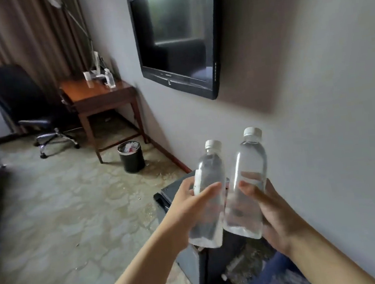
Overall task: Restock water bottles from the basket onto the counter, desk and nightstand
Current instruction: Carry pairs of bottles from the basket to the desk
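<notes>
Clear plastic, white caps: two water bottles are held up side by side in front of the wall, tilted a little, bases nearly touching; the left bottle (208,193) sits in the left hand (190,208), thumb across its front and fingers wrapped behind; the right bottle (246,186) sits in the right hand (273,216), thumb on its front and palm closed round its lower half; below them is a dark cabinet (164,193); further off a third bottle (109,78) stands upright on the wooden desk (95,91), near the wall; a black bin (131,157) stands on the floor beside a desk leg; a chair (18,101) is at the desk's far side; a TV (176,37) hangs on the wall.
</notes>
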Action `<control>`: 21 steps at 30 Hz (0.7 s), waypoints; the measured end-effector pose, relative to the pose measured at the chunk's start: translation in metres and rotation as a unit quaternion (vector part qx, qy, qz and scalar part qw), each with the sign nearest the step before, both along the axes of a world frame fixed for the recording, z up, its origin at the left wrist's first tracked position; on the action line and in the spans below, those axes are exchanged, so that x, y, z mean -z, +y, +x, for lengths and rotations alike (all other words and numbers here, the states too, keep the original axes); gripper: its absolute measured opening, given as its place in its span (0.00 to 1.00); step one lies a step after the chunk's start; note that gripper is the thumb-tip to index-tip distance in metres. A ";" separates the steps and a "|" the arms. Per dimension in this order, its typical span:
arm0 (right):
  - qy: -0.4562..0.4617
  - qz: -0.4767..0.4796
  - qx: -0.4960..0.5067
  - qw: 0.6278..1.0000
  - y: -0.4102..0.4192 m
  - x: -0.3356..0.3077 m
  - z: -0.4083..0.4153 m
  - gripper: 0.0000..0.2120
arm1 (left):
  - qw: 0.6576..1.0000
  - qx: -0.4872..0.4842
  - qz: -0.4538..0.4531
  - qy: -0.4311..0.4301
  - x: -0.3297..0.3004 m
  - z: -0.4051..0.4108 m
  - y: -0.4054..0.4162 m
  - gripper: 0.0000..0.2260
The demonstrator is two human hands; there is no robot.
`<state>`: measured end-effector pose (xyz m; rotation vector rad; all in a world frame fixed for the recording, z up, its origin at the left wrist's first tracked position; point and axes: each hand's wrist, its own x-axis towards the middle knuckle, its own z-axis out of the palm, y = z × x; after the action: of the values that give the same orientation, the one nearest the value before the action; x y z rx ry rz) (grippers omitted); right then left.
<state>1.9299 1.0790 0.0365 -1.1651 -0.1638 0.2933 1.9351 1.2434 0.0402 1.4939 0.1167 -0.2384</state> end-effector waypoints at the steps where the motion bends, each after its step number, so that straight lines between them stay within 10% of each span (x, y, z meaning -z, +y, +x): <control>1: -0.003 -0.017 0.002 1.000 0.019 -0.002 0.003 0.44 | 1.000 -0.022 0.003 -0.010 0.000 0.003 0.018 0.18; 7: -0.049 -0.112 -0.062 0.991 0.148 -0.014 0.037 0.21 | 0.998 -0.033 0.003 -0.058 -0.012 0.029 0.145 0.05; 14: -0.038 -0.142 -0.129 0.981 0.269 -0.022 0.097 0.17 | 0.995 -0.029 -0.097 -0.006 -0.014 0.063 0.287 0.26; 21: -0.027 -0.138 -0.171 0.975 0.356 -0.020 0.166 0.16 | 0.983 -0.105 -0.136 -0.060 -0.008 0.124 0.368 0.25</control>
<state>2.0963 1.4350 0.0569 -1.4215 -0.3829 0.6041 2.0589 1.6115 0.0479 1.2107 0.1389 0.0079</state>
